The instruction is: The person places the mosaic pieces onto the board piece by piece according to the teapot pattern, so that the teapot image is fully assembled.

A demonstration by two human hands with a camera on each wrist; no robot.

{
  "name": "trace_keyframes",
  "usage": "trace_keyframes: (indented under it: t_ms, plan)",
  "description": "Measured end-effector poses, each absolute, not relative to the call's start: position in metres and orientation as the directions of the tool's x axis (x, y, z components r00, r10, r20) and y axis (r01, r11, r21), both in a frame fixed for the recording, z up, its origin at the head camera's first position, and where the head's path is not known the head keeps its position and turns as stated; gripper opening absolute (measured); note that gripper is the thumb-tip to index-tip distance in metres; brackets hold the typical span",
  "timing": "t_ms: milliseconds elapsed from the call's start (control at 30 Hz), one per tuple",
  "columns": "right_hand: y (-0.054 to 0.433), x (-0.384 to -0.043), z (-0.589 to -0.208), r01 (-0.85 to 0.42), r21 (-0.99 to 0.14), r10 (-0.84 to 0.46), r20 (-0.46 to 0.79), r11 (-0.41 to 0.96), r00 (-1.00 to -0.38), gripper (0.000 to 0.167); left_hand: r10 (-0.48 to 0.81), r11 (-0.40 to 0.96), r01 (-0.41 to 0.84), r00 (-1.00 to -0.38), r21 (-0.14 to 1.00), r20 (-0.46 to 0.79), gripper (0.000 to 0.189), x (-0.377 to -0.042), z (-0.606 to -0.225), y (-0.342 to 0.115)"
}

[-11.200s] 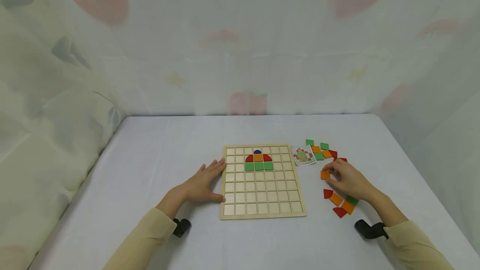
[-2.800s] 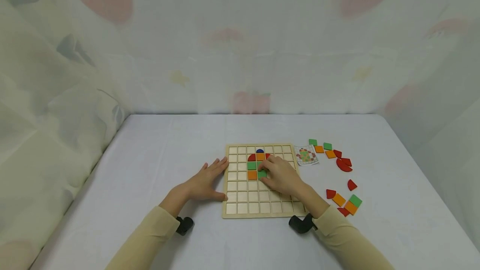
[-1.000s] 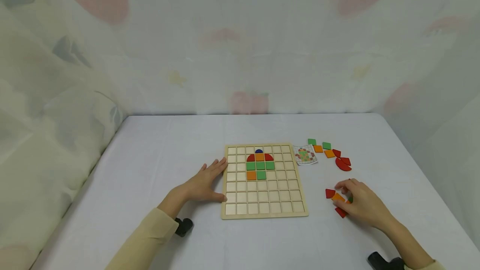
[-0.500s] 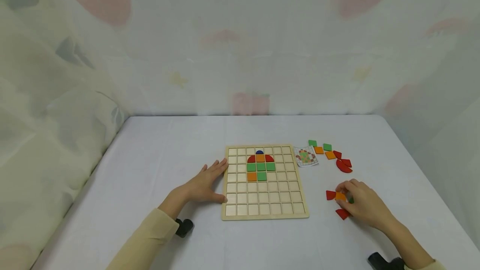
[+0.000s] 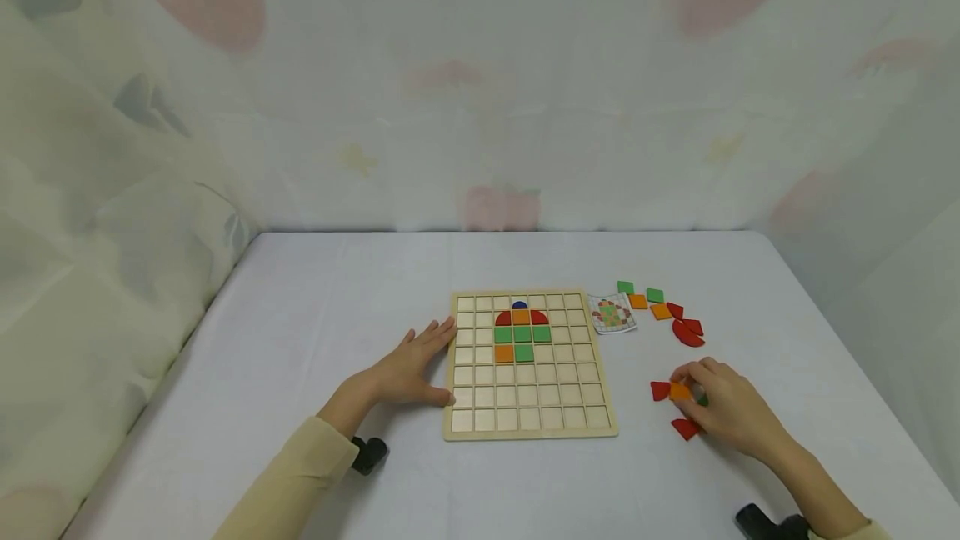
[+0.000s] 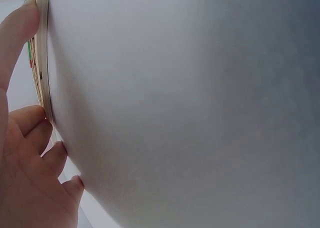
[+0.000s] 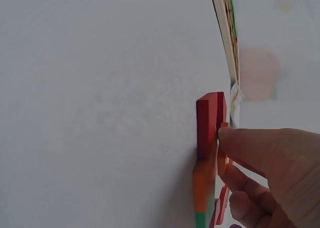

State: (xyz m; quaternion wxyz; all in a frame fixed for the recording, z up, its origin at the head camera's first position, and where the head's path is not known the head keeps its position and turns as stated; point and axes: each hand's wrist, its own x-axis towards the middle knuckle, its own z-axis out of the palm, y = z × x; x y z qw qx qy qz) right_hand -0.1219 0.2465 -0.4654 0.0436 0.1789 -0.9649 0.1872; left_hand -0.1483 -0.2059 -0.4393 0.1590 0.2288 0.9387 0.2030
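Observation:
In the head view, my left hand [image 5: 408, 369] lies spread at the left edge of a wooden grid board [image 5: 531, 437], fingertips and thumb at its rim. Board cells hold a blue piece [image 5: 519, 305], red curved pieces [image 5: 539, 317], orange squares [image 5: 504, 353] and green squares [image 5: 524, 352]. To the right, my right hand [image 5: 723, 407] pinches an orange square tile [image 5: 679, 391] between thumb and fingers. Beside it lie a red quarter-circle tile [image 5: 660, 391], another red one [image 5: 684, 428] and a green tile [image 5: 702, 399], partly hidden by the hand.
A small pattern card [image 5: 612, 314] lies against the board's right edge. Beyond it sit green tiles [image 5: 655, 295], orange tiles [image 5: 637, 301] and red curved tiles [image 5: 687, 333]. Black wrist cameras [image 5: 371, 456] stick out below both hands over the white table [image 5: 337, 290].
Since the oldest frame, an orange and a green square have joined a new row on the board. My right hand left the board for the right-hand tiles and now pinches an orange one.

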Motion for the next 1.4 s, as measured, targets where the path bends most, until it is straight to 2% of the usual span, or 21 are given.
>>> trace_keyframes:
  t_ms: [400, 800, 1067, 1400]
  plan:
    - [0.222, -0.134, -0.452, -0.373, -0.408, -0.323, 0.189, 0.833, -0.927, 0.028, 0.49, 0.814, 0.359, -0.846, 0.456, -0.209, 0.102, -0.148, -0.438, -0.205]
    - [0.166, -0.154, -0.45, -0.549, -0.428, -0.468, 0.287, 0.718, -0.836, 0.028, 0.485, 0.817, 0.353, -0.848, 0.456, -0.213, 0.101, -0.147, -0.437, -0.205]
    - [0.133, -0.165, -0.445, -0.563, -0.453, -0.495, 0.271, 0.692, -0.826, 0.025, 0.492, 0.814, 0.36, -0.845, 0.455, -0.21, 0.101, -0.147, -0.437, -0.205]
    - [0.106, -0.173, -0.451, -0.595, -0.384, -0.543, 0.246, 0.706, -0.803, 0.022, 0.489, 0.815, 0.355, -0.846, 0.458, -0.213, 0.102, -0.147, -0.436, -0.205]
